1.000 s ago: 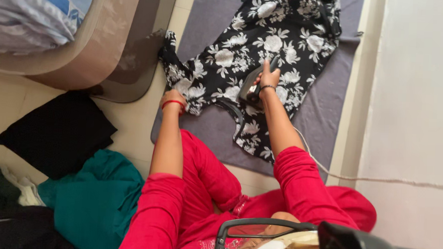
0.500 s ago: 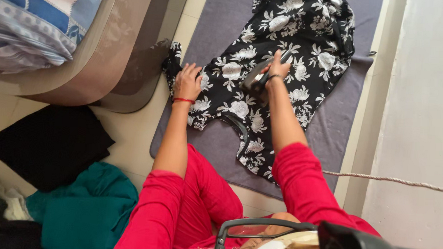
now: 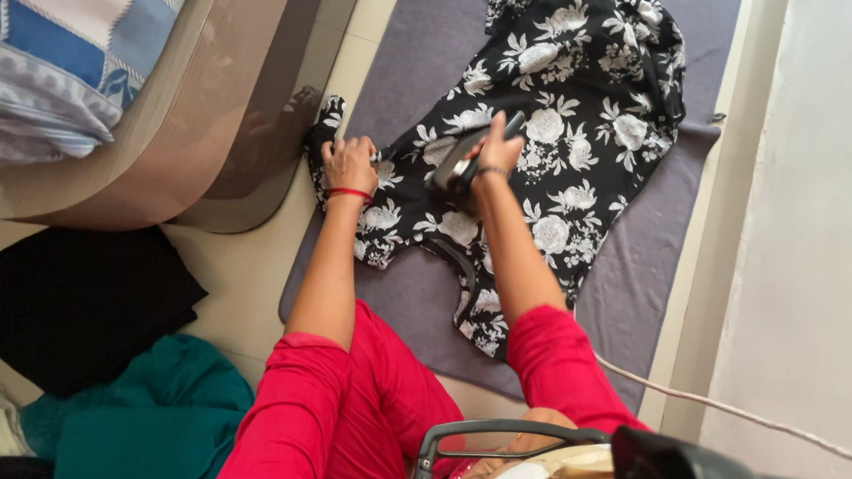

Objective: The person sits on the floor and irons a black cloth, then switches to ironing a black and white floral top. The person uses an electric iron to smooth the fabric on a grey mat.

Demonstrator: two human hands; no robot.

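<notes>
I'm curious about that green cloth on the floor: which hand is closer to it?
Left. The left hand presses the flowered garment above the green cloth; the right hand grips the iron farther right.

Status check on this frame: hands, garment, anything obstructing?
Right hand gripping iron, pressed on floral garment. Left hand flat on the sleeve edge, pinning it. Garment spread on grey mat. Cord trails right, off the fabric.

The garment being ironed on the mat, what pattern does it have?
Black with white flowers, on the garment, seen in the head view.
</notes>
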